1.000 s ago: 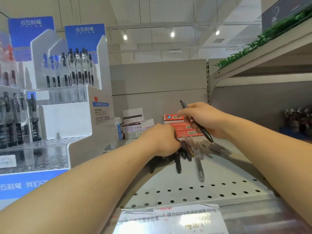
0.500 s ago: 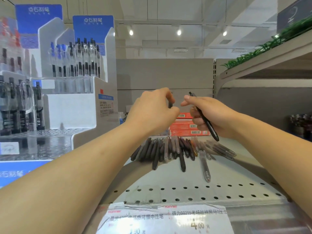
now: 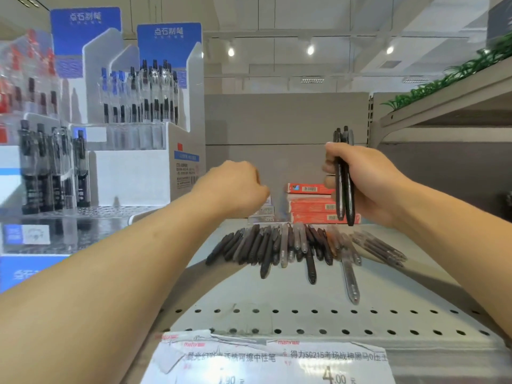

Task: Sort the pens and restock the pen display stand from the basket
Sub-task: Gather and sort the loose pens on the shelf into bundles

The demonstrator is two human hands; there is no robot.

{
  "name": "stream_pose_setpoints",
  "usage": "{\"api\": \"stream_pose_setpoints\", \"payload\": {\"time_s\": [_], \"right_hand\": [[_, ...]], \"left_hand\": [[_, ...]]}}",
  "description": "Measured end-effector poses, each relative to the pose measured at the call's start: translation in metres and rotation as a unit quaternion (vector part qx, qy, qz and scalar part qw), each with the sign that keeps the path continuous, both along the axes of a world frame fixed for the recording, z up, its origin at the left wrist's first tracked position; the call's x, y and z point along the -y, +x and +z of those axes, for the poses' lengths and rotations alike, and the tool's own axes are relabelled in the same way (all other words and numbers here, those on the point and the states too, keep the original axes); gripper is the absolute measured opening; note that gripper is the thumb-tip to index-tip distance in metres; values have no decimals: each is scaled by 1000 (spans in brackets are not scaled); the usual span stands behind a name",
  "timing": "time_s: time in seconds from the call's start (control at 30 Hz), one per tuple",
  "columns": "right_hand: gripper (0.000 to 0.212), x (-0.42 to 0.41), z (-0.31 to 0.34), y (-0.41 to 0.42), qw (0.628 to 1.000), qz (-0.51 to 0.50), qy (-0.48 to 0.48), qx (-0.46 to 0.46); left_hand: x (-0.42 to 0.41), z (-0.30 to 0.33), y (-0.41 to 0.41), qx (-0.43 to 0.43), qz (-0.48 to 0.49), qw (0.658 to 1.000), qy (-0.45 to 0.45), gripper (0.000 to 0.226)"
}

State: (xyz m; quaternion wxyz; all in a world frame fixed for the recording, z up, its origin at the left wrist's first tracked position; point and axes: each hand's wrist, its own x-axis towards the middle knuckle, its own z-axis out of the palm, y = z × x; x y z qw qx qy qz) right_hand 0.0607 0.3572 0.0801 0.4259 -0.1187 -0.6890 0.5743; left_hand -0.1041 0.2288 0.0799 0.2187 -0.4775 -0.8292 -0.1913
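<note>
Above the pen row (image 3: 299,245) on the shelf (image 3: 277,300), the right grip (image 3: 365,184) clasps two upright pens (image 3: 345,189), while the left grip (image 3: 235,187) hovers curled, seemingly holding nothing.

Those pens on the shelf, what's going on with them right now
A person is sorting loose pens at a shop shelf. The right hand grips a small bunch of dark pens, held upright above the shelf. The left hand hovers with fingers curled over the row of loose pens lying side by side on the shelf; whether it holds anything cannot be seen. The pen display stand sits at left, partly stocked. No basket is in view.
</note>
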Motion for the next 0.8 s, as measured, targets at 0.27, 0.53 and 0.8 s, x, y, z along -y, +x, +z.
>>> {"api": "stream_pose_setpoints", "payload": {"time_s": [0.27,0.53,0.8], "right_hand": [[13,1,-12,3,980,138,41,138],[10,13,-15,5,934,244,160,208],[15,12,-11,4,933,203,228,191]], "left_hand": [[0,-21,-15,52,95,974,-200,20],[3,-24,-20,207,108,956,-177,24],[7,-24,-21,127,124,955,-236,27]]}}
